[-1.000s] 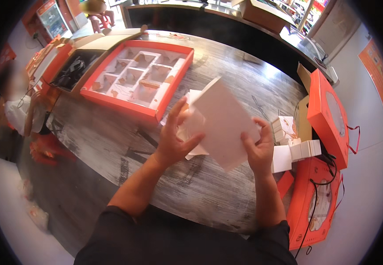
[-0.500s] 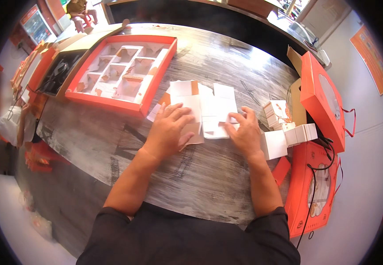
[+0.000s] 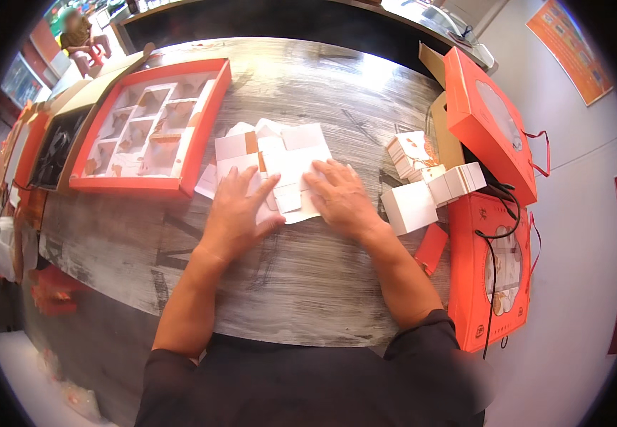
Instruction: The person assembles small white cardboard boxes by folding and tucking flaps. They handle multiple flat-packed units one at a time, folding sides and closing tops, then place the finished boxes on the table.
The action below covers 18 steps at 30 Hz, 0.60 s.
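Two hands (image 3: 290, 206), flat cardboard blank (image 3: 280, 160) lengthwise away

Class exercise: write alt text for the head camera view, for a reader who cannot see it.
Two bare hands, left hand and right hand, press flat white card cut-outs onto a grey wooden table. An orange tray with white dividers lies to the left; small folded white boxes and orange gift boxes sit to the right.
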Motion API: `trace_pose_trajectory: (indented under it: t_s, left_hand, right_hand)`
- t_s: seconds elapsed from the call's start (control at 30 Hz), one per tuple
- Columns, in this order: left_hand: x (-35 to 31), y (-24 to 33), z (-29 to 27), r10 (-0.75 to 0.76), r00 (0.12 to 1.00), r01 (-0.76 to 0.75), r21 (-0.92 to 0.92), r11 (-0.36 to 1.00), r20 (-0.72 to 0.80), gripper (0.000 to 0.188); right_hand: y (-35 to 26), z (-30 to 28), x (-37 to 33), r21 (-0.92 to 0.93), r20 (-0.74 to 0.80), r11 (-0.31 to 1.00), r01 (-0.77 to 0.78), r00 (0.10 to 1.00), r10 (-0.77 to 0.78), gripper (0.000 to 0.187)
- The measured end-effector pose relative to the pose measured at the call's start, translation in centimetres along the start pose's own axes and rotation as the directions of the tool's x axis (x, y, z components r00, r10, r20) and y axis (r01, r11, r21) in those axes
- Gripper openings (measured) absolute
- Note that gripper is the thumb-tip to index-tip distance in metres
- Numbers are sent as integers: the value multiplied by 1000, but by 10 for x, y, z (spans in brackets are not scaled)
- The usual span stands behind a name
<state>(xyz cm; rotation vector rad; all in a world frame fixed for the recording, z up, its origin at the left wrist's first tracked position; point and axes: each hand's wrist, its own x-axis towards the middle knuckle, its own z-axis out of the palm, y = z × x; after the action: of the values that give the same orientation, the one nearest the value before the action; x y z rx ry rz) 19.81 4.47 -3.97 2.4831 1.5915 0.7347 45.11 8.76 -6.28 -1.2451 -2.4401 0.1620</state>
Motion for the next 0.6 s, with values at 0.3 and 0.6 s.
trace_pose_trajectory:
  t_s: [0.3,0.6]
  left_hand:
    - [8,14,3,-6,990,-7,88,996,142,81]
    - [7,-6,2,55,998,-55,22,998,15,81]
  right_hand:
    - [-6,-49,5,149,-85,989,7,996,5,40]
    - [79,-209,-81,-246,-190,891,-383,920,343,107]
